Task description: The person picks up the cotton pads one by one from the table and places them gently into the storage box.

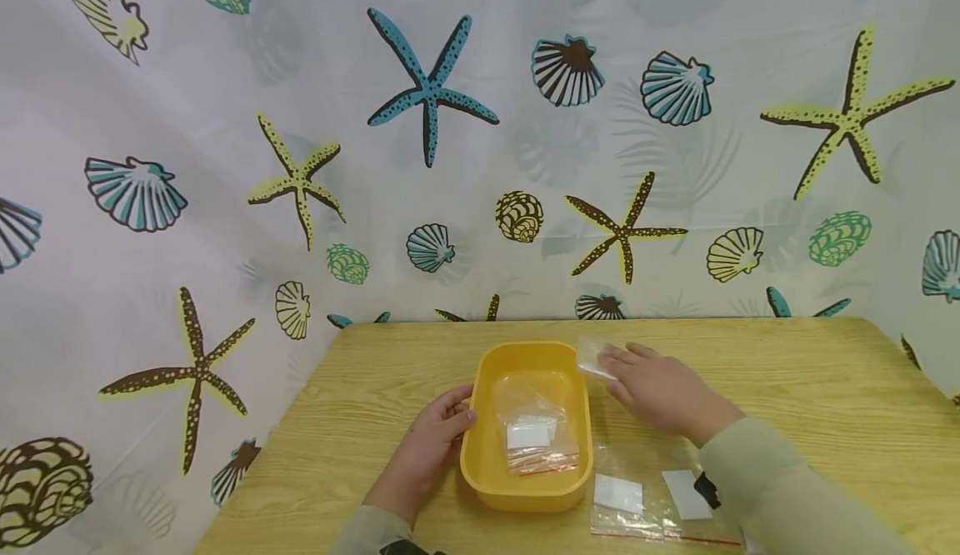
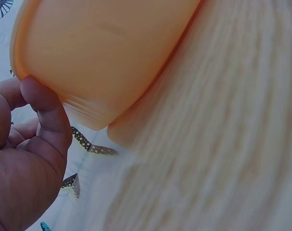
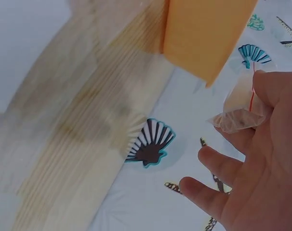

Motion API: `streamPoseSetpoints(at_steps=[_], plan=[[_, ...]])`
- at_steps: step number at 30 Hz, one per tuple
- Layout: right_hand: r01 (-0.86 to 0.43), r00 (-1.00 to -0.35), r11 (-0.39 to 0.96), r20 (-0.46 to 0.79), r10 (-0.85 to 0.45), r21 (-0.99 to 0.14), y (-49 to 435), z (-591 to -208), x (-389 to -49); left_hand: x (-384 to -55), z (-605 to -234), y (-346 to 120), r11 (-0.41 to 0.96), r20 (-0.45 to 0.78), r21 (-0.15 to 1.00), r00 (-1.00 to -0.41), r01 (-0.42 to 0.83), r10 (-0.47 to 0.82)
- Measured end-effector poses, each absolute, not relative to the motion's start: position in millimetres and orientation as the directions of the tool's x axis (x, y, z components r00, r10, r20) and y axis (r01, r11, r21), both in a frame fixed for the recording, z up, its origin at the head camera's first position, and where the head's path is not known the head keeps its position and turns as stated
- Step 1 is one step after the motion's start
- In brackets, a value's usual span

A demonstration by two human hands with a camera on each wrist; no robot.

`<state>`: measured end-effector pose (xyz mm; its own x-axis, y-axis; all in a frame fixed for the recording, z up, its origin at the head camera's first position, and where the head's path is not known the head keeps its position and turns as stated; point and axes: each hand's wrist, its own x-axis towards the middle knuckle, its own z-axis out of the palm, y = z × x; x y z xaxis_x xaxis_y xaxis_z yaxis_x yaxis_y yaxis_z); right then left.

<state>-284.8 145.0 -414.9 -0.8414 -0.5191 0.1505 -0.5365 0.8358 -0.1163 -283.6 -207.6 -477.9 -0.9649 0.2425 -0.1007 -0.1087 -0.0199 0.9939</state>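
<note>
A yellow plastic tub [image 1: 527,501] stands on the table, with several clear zip bags [image 1: 542,452] lying inside, white slips in them. My left hand [image 1: 437,437] grips its left rim; the left wrist view shows thumb and fingers [image 2: 48,108] pinching the edge. Beside the tub's far right corner, my right hand [image 1: 660,390] holds a clear zip bag [image 1: 592,358]. Seen from the right wrist, this bag [image 3: 240,108] has a red seal line and is pinched between thumb and index finger, while the other fingers spread away from it.
Two more clear zip bags with white slips [image 1: 618,493] lie on the wooden table [image 1: 360,422] right of the tub, partly under the right forearm. A dark strap [image 1: 706,490] shows at the right sleeve. Behind the table hangs a curtain [image 1: 480,205] printed with shells and starfish.
</note>
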Motion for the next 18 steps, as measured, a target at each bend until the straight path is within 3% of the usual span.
streamPoseSetpoints(at_steps=[18], plan=[[-0.597, -0.801, 0.795, 0.135, -0.584, -0.107, 101.9, -415.3, -271.3, -282.4, -476.0, -206.7, -0.016, -0.106, 0.994, -0.967, -0.112, 0.233]])
